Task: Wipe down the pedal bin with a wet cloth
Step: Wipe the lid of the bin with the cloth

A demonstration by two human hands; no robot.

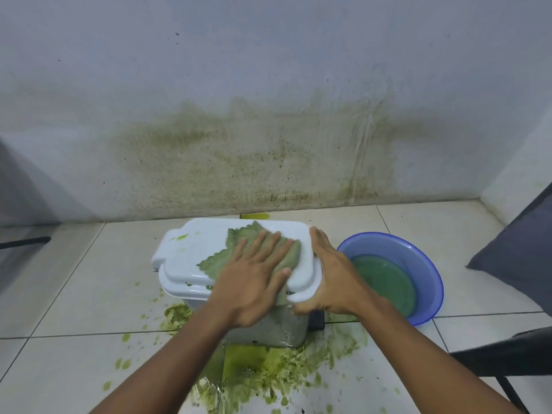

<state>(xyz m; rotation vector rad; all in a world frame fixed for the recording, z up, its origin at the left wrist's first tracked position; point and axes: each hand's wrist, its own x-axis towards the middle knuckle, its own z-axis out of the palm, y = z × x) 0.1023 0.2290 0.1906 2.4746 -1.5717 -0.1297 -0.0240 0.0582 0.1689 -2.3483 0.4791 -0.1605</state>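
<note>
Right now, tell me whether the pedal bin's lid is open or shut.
Shut: the white lid lies flat on the bin body, the left hand pressing the cloth onto it, the right hand holding its edge.

blue basin point(391, 245), stained wall point(239, 150), green floor spill point(268, 375)

No legible writing on show

The white lid of the pedal bin point(185, 264), the blue basin point(388, 236) to the bin's right and the stained wall point(268, 85) behind the bin carry no readable text, label, brand, number or sign.
</note>
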